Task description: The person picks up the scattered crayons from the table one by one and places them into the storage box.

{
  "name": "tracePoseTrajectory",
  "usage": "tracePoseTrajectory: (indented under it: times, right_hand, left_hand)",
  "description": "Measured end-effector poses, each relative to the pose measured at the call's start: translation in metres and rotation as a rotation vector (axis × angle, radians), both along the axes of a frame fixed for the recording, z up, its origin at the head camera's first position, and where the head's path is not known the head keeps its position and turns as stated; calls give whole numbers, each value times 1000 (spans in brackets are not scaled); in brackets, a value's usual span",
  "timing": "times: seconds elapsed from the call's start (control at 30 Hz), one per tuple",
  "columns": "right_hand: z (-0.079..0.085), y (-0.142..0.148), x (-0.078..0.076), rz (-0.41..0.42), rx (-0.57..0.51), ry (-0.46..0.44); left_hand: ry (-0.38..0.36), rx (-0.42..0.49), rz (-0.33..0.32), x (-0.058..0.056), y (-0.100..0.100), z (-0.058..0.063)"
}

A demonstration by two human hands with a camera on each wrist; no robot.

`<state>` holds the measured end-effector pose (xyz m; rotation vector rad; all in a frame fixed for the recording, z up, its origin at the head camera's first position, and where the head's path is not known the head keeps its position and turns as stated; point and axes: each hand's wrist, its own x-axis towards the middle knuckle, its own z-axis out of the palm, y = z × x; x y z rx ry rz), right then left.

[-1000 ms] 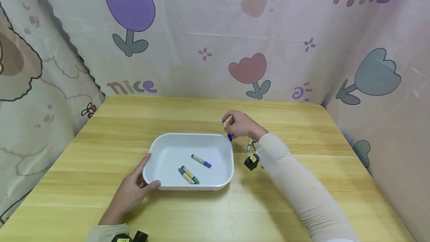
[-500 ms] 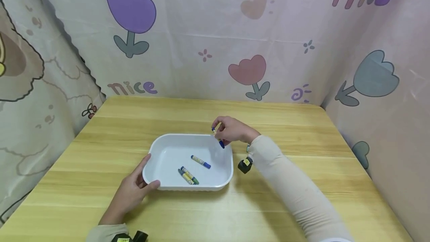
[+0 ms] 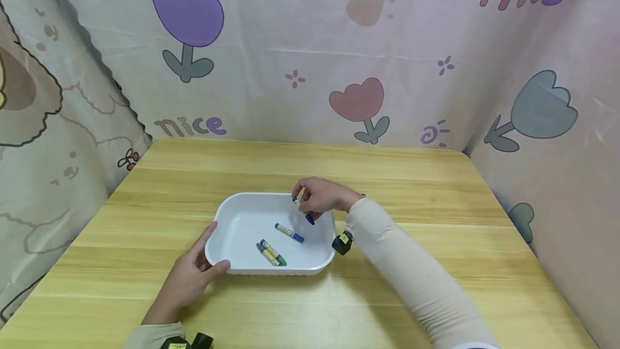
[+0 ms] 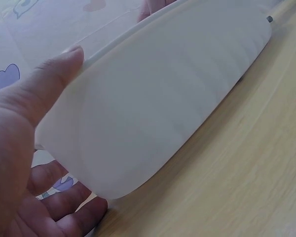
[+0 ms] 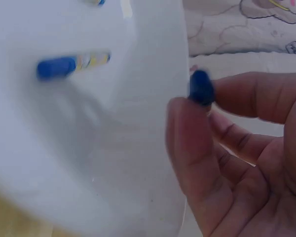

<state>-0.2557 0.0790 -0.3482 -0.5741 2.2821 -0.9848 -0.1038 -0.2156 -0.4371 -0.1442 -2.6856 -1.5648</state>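
Observation:
A white plastic tray point(image 3: 237, 211) sits on the table. My left hand point(image 3: 186, 276) grips its left end, thumb at the rim; the left wrist view shows the fingers bent around the tray wall point(image 4: 148, 108). Over the tray's far right corner, my right hand point(image 3: 326, 195) pinches a blue crayon point(image 3: 309, 220) between thumb and fingers, blue end down. The right wrist view shows that blue tip point(image 5: 201, 88) poking out between the fingertips. Inside the tray lie another blue crayon point(image 3: 289, 232), a green crayon point(image 3: 274, 252) and a greyish crayon point(image 3: 267, 255) side by side with the green.
A wooden table point(image 3: 411, 176) extends around the tray. Behind the right wrist, a small blue end point(image 3: 363, 195) peeks out, mostly hidden. Printed cloth point(image 3: 271, 26) hangs along the table's back and sides. Black wrist devices point(image 3: 343, 243) are strapped to both arms.
My right hand has carried the blue crayon leftward and toward me, from beside the tray's far right corner to above its inside. The left hand and tray stay put.

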Motion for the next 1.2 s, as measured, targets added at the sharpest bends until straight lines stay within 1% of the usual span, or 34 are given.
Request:
tracePoseTrajectory:
  times: [0.23, 0.43, 0.67, 0.83, 1.0, 1.2]
  right_hand:
    - [1, -5, 0, 27, 48, 17]
    - [1, -10, -3, 15, 85, 5]
    - [4, -12, 0, 19, 113, -7]
    - [3, -9, -1, 13, 89, -12]
    - [4, 2, -7, -3, 49, -3]
    - [12, 28, -15, -66, -29, 27]
  left_hand:
    - [-5, -13, -4, -1, 0, 2]
    - [-10, 5, -6, -2, 1, 4]
    - [-16, 13, 3, 0, 0, 2]
    - [-9, 16, -1, 1, 0, 1]
    - [-12, 7, -3, 1, -1, 2]
    - [-7, 8, -5, -1, 1, 3]
